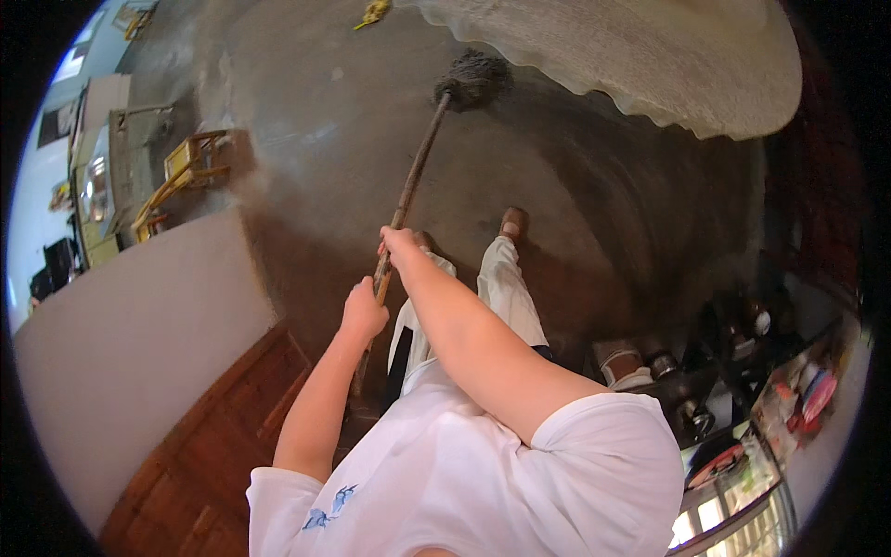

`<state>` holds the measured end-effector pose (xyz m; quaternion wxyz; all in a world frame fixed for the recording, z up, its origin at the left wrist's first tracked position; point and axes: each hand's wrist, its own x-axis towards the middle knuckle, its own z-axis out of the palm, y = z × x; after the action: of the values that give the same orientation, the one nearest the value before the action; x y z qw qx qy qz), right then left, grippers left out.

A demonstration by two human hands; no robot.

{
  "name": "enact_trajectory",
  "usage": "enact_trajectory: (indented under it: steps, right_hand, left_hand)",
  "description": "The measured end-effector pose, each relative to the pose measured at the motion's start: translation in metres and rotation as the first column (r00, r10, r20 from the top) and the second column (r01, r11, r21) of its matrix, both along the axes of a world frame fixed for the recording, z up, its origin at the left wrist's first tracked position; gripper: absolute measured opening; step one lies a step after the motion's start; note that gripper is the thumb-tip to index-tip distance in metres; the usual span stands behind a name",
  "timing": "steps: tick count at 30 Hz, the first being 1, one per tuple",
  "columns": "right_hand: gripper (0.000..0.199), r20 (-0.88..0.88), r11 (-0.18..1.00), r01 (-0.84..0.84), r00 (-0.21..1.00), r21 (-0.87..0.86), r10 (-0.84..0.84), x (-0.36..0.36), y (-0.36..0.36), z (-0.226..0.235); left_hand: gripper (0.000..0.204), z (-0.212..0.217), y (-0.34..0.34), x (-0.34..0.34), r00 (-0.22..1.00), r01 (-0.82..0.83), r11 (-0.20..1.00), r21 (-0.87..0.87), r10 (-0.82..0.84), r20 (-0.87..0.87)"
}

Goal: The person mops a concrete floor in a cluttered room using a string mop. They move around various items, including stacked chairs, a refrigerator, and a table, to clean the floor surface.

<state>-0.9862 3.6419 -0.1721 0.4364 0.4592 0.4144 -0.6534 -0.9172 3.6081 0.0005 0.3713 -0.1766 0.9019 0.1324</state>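
Note:
A mop (419, 162) with a long wooden handle slants away from me across the grey floor (325, 121). Its dark, matted head (475, 79) lies on the floor, close to the scalloped edge of a cream cloth (640, 46). My left hand (365, 311) is closed round the lower part of the handle. Farther up the same handle, my right hand (401, 243) grips it, with that arm crossing in front of my body. Below my left hand the handle's end passes beside my leg and is partly hidden.
A wooden chair (190, 167) stands at the left, beyond a pale low wall (148, 343). A brown wooden door (209, 446) is at lower left. Shoes (624, 360) and dark items crowd the lower right. A yellow object (373, 13) lies on the far floor. My feet (513, 223) are near the middle.

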Motion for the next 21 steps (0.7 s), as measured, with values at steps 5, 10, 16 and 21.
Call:
enact_trajectory:
  steps: [5, 10, 16, 21]
  right_hand:
    - [0.018, -0.003, 0.993, 0.039, 0.999, 0.112, -0.039, -0.036, 0.016, 0.017]
    - [0.016, -0.038, 0.979, 0.079, 0.997, 0.188, -0.073, -0.068, 0.057, -0.003]
    - [0.015, -0.081, 0.910, 0.068, 0.996, 0.408, -0.038, -0.111, 0.165, -0.044]
    - [0.015, -0.064, 0.845, -0.014, 0.996, 0.535, 0.057, -0.129, 0.264, -0.053]
  left_hand:
    - [0.040, 0.005, -0.001, -0.033, 0.999, 0.024, 0.998, 0.058, -0.022, -0.031]
    - [0.037, -0.012, 0.020, -0.070, 0.997, 0.083, 0.977, 0.195, -0.081, -0.022]
    - [0.038, -0.072, 0.095, -0.110, 0.997, 0.062, 0.900, 0.431, -0.040, -0.059]
    - [0.038, -0.119, 0.176, -0.128, 0.993, 0.116, 0.848, 0.517, -0.086, -0.081]
